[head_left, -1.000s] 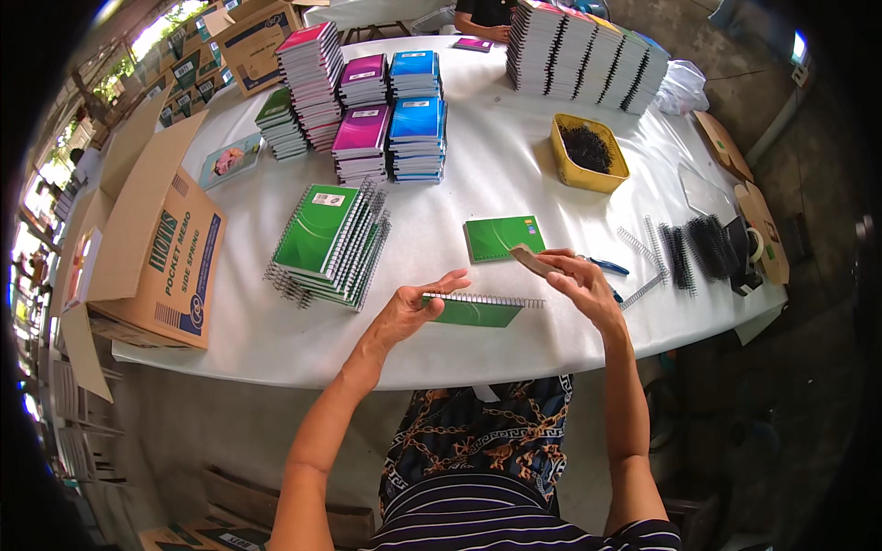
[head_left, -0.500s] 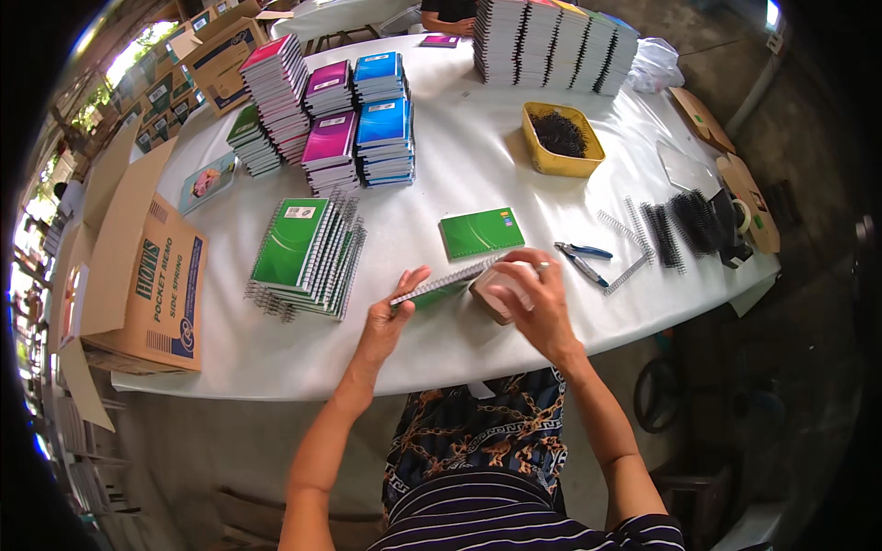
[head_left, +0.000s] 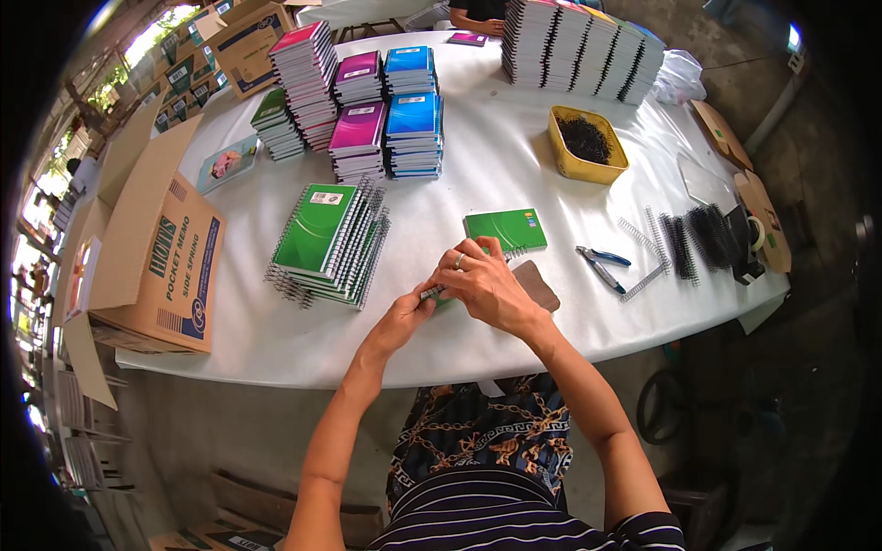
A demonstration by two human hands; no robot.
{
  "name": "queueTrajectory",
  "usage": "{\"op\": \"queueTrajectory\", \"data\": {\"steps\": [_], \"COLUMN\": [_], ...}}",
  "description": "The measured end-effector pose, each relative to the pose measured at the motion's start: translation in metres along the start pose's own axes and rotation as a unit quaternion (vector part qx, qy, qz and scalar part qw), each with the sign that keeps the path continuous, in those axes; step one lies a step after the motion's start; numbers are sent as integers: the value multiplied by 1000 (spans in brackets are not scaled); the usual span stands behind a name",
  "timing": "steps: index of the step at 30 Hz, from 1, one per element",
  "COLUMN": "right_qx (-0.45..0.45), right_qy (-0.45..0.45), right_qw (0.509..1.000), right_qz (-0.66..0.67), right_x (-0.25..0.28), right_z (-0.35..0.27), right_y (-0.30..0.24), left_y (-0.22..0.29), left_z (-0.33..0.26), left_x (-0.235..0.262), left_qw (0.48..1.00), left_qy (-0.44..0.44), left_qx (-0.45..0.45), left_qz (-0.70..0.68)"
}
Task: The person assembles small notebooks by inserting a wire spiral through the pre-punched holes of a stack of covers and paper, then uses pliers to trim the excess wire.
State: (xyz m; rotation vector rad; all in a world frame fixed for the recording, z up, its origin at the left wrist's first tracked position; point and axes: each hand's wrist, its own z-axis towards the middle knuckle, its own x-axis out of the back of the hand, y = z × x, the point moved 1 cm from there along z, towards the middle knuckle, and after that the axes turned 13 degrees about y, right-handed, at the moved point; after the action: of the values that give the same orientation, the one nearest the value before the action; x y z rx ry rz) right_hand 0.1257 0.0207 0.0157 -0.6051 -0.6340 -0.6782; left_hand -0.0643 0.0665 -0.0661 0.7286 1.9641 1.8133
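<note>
A green spiral notebook (head_left: 444, 300) is tilted up on its edge near the front of the table, mostly hidden by my hands. My left hand (head_left: 404, 317) pinches its left end. My right hand (head_left: 481, 283) has its fingers bent down over the coil edge, close to the left hand; its fingertips are partly covered. Beside that hand rests a brown block (head_left: 537, 286). Just beyond lies a flat green notebook (head_left: 507, 229). To the left stands a pile of green spiral notebooks (head_left: 317, 230) with coils sticking out.
Blue-handled pliers (head_left: 604, 266) and loose coils (head_left: 657, 253) lie at right, by dark coil bundles (head_left: 703, 237). A yellow tub (head_left: 588, 170) holds black pieces. Stacked notebooks (head_left: 358, 129) and a tall row (head_left: 579, 50) stand farther back. An open carton (head_left: 170, 275) sits left.
My right hand has moved left along the notebook's coil edge toward my left hand, uncovering the brown block. The whole view has shifted slightly.
</note>
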Motion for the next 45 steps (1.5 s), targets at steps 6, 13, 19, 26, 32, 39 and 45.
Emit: {"op": "queueTrajectory", "data": {"steps": [6, 13, 19, 26, 32, 39, 45], "right_qx": [15, -322, -256, -185, -185, -144, -114], "right_qy": [12, 23, 63, 119, 98, 90, 114], "right_qw": [999, 888, 908, 966, 971, 975, 978], "right_qz": [-28, -327, -325, -139, -114, -145, -130], "right_x": [23, 107, 105, 71, 47, 42, 43], "right_z": [-3, -115, -165, -94, -79, -73, -65], "right_y": [0, 102, 130, 6, -30, -24, -23], "left_y": [14, 53, 51, 34, 45, 52, 60], "left_z": [-7, -4, 5, 3, 3, 1, -3], "left_x": [-10, -25, -51, -76, -78, -75, -70], "left_qw": [992, 975, 839, 849, 845, 827, 811], "left_qy": [60, 166, 255, 249, 255, 272, 295], "left_qx": [-110, -127, -316, -249, -253, -265, -260], "left_qz": [-7, 75, 363, 393, 396, 414, 433]}}
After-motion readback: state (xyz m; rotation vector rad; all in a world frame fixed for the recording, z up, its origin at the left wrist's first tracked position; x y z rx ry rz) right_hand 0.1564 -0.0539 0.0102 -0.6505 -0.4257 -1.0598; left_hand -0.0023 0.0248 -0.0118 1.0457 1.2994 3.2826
